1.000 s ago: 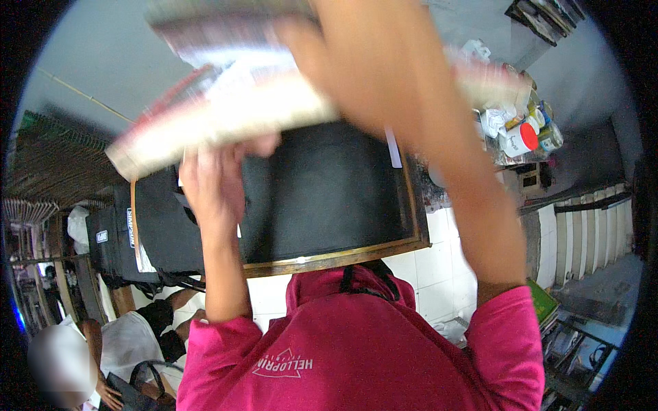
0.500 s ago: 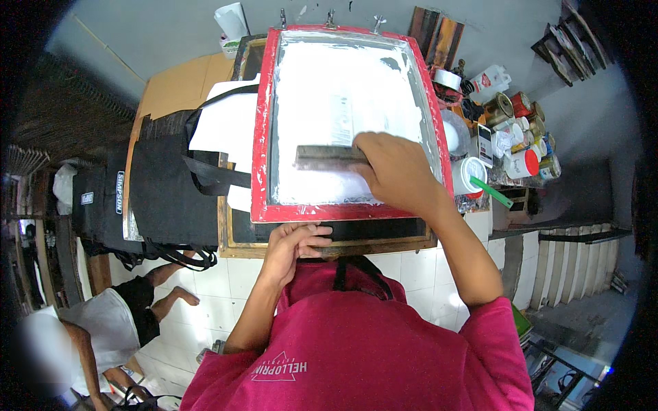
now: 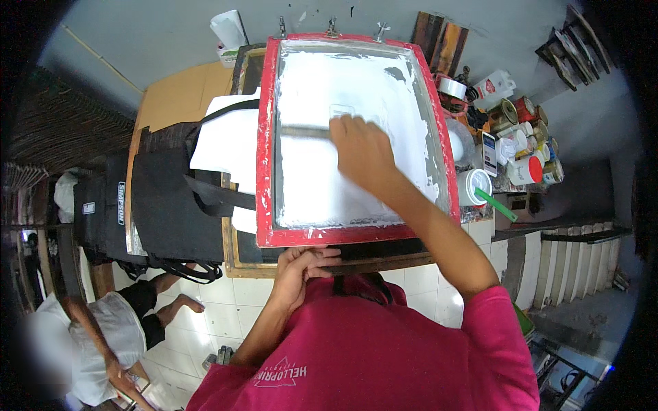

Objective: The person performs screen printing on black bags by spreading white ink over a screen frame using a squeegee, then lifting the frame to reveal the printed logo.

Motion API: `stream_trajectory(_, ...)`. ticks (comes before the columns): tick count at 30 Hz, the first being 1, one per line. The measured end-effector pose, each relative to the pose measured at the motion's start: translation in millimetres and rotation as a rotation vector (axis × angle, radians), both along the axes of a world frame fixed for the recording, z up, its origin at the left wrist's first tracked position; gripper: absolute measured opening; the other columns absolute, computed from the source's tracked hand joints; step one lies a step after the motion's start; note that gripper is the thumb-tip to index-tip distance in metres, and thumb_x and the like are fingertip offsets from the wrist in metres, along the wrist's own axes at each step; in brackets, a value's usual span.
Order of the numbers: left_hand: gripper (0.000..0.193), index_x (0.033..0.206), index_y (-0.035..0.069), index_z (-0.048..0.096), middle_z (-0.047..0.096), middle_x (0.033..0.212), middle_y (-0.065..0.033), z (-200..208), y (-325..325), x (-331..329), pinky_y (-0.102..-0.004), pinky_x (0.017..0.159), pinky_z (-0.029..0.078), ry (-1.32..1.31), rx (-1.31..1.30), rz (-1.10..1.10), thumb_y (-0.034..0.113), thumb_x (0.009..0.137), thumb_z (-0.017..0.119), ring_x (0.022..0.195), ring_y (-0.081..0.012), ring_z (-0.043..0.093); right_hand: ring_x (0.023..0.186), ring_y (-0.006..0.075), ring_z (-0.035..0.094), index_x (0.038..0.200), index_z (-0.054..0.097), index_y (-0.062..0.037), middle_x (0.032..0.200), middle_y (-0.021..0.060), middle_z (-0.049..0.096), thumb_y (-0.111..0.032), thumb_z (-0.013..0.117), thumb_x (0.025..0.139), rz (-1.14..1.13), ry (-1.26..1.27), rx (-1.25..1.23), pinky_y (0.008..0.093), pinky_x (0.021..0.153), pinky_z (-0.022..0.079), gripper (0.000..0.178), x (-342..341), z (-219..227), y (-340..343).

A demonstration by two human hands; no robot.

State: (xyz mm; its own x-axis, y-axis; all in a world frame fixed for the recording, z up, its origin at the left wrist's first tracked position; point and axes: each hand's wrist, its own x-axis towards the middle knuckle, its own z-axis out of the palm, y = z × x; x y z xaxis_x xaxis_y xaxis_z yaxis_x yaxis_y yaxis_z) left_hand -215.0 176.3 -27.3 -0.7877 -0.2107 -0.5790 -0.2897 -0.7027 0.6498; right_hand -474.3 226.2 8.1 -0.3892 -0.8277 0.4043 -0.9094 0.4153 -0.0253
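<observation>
My right hand [image 3: 363,152] is closed round a squeegee [image 3: 306,131], whose dark bar reaches out to the left across a screen-printing frame. White ink coats most of the mesh [image 3: 308,181] inside the red-painted frame [image 3: 264,171]. A faint printed outline [image 3: 342,109] shows just beyond my knuckles. At the frame's near edge, close to my body, my left hand [image 3: 299,270] has its fingers curled together. What they grip, if anything, is hidden. Beneath the screen lies a dark board with a wooden border [image 3: 329,268].
Hinge clamps [image 3: 333,27] join the screen's far side. To the right are a white tub [image 3: 473,186] with a green stick [image 3: 497,205], a phone [image 3: 489,153] and several paint cans [image 3: 504,115]. Black bags [image 3: 175,188] lie left. Another person [image 3: 113,329] is at lower left.
My right hand and the squeegee have moved away from me, up the screen, and a little left. My left hand stays at the near edge. The whole view has shifted slightly.
</observation>
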Motion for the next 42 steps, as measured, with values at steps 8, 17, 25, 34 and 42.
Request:
stream_trajectory(8, 0.042, 0.128, -0.013, 0.056, 0.057, 0.137, -0.0300, 12.0, -6.0, 4.6, -0.0471, 0.115, 0.041, 0.060, 0.428, 0.084, 0.011, 0.095, 0.046, 0.134, -0.0365, 0.054, 0.101, 0.0400, 0.068, 0.124, 0.061, -0.0046, 0.106, 0.0211, 0.072, -0.022, 0.067, 0.086, -0.139, -0.326, 0.234, 0.0505, 0.088, 0.052, 0.042, -139.9, 45.5, -58.5)
stream_trajectory(17, 0.028, 0.123, 0.000, 0.066, 0.072, 0.114, -0.0124, 44.8, -80.8, -103.8, -0.0328, 0.099, 0.050, 0.296, -0.837, -0.062, 0.007, 0.098, 0.056, 0.112, -0.0196, 0.066, 0.096, 0.0387, 0.069, 0.108, 0.060, -0.0049, 0.100, 0.0190, 0.072, -0.034, 0.074, 0.085, -0.140, -0.144, 0.170, 0.0505, 0.081, 0.052, 0.040, -152.9, 23.3, -72.8)
stream_trajectory(25, 0.035, 0.116, 0.000, 0.069, 0.069, 0.117, -0.0200, 37.3, -176.6, -246.6, -0.0452, 0.109, 0.037, 0.402, -1.904, -0.070, 0.016, 0.086, 0.074, 0.116, -0.0366, 0.061, 0.091, 0.0318, 0.069, 0.098, 0.060, -0.0064, 0.097, 0.0104, 0.069, -0.025, 0.075, 0.083, -0.053, -0.069, 0.110, 0.0456, 0.077, 0.055, 0.028, -122.9, 10.0, -53.3)
stream_trajectory(34, 0.029, 0.110, 0.002, 0.072, 0.071, 0.110, -0.0163, 38.7, -140.1, -194.1, -0.0468, 0.111, 0.030, 0.304, -1.825, -0.233, 0.018, 0.086, 0.074, 0.112, -0.0319, 0.062, 0.087, 0.0282, 0.068, 0.095, 0.058, -0.0073, 0.093, 0.0085, 0.066, -0.022, 0.075, 0.083, -0.026, -0.074, 0.093, 0.0423, 0.075, 0.055, 0.025, -70.3, 2.4, -12.8)
stream_trajectory(42, 0.025, 0.105, 0.001, 0.072, 0.071, 0.104, -0.0157, 41.1, -93.0, -126.3, -0.0476, 0.107, 0.031, 0.322, -1.817, -0.233, 0.013, 0.083, 0.075, 0.109, -0.0318, 0.062, 0.077, 0.0277, 0.064, 0.092, 0.057, -0.0077, 0.084, 0.0092, 0.061, -0.020, 0.071, 0.083, 0.017, -0.097, 0.064, 0.0406, 0.067, 0.053, 0.020, -4.2, -4.2, 33.1)
